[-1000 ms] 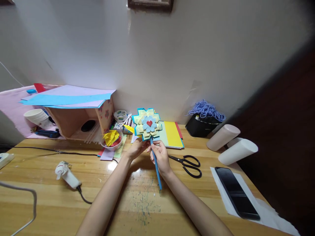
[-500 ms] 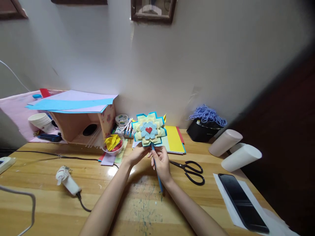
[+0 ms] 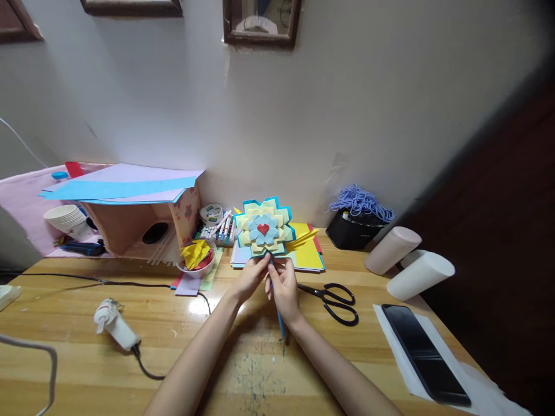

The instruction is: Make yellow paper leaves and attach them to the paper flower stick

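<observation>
A layered paper flower (image 3: 264,227), blue, pale yellow and light blue with a red heart in its centre, faces me above the table. Its blue stem (image 3: 280,318) slants down toward the tabletop. My left hand (image 3: 252,276) is closed at the top of the stem, just under the petals, with its thumb against it. Around the stem, slightly lower, my right hand (image 3: 282,284) has its fingers wrapped. Yellow pointed paper pieces (image 3: 303,238) show behind the flower on the right.
Black scissors (image 3: 333,299) lie right of my hands. Farther right are a phone (image 3: 425,353) and white rolls (image 3: 420,275). Left stand a bowl of folded paper (image 3: 197,257), a glue gun (image 3: 118,326) with its cord, and a box (image 3: 134,225). Behind lie coloured sheets (image 3: 310,260).
My left thumb has come up onto the top of the stem. The flower is turned slightly, and more of the yellow pointed pieces show behind it. The view has shifted a little.
</observation>
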`<state>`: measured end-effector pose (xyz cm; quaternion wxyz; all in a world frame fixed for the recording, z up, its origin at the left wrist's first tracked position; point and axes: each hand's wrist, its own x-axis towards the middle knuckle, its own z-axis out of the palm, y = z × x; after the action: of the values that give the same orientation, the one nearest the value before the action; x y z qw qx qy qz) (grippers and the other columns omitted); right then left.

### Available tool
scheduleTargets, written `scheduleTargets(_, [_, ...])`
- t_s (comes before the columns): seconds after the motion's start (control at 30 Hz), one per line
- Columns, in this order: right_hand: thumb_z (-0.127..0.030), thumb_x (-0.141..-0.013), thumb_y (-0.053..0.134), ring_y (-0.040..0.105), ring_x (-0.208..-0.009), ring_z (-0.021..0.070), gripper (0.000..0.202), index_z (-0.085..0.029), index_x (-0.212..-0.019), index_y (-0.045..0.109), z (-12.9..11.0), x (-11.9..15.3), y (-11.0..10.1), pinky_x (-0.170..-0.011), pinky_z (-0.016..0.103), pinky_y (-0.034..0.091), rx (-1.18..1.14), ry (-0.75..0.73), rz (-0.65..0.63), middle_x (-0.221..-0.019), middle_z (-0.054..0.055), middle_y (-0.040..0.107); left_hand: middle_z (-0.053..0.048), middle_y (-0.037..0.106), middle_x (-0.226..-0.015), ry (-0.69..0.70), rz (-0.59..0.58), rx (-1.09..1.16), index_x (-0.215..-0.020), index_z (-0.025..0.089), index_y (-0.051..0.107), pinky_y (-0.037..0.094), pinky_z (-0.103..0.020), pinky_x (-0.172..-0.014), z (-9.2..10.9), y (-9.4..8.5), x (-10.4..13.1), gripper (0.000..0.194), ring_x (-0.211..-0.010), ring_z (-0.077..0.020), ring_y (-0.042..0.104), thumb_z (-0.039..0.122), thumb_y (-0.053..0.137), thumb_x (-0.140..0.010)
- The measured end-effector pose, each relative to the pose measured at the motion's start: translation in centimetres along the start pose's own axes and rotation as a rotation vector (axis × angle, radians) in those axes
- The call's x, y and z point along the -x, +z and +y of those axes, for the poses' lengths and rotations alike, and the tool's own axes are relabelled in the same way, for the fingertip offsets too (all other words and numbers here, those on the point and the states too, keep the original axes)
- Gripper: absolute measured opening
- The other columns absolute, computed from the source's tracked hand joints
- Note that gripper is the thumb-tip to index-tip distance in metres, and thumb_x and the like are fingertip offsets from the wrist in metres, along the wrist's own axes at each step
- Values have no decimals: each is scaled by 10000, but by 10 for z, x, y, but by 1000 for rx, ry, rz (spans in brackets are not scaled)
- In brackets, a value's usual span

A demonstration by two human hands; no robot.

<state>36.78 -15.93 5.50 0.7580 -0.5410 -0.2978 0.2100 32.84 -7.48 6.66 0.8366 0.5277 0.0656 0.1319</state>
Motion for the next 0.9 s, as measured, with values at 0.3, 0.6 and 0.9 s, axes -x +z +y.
scheduleTargets(0.3, [-384,-838,515,352,-354,32,210,-207,-915,431,-1,-7,-5,-321,151,282,13,-28,29,-575,-76,487,7,577,-570,136,181,120,-916,96,597,402,-184,-347,-4,6,-8,387,-397,-89,511,409,669,-702])
scheduleTargets(0.6, [-368,-849,497,381,-382,33,184,-208,-906,427,-8,-7,-5,-326,157,265,4,-40,-31,-664,-45,547,67,454,-464,166,306,268,-624,133,582,334,-173,-419,-7,-6,-11,273,-409,-37,386,300,787,-554])
scheduleTargets(0.9, [-335,-865,480,384,-412,40,141,-219,-937,445,-7,-1,-2,-382,180,302,62,-65,-16,-716,-33,554,75,481,-504,220,502,308,-632,159,511,245,-158,-387,-3,3,-12,265,-414,-31,395,197,751,-524])
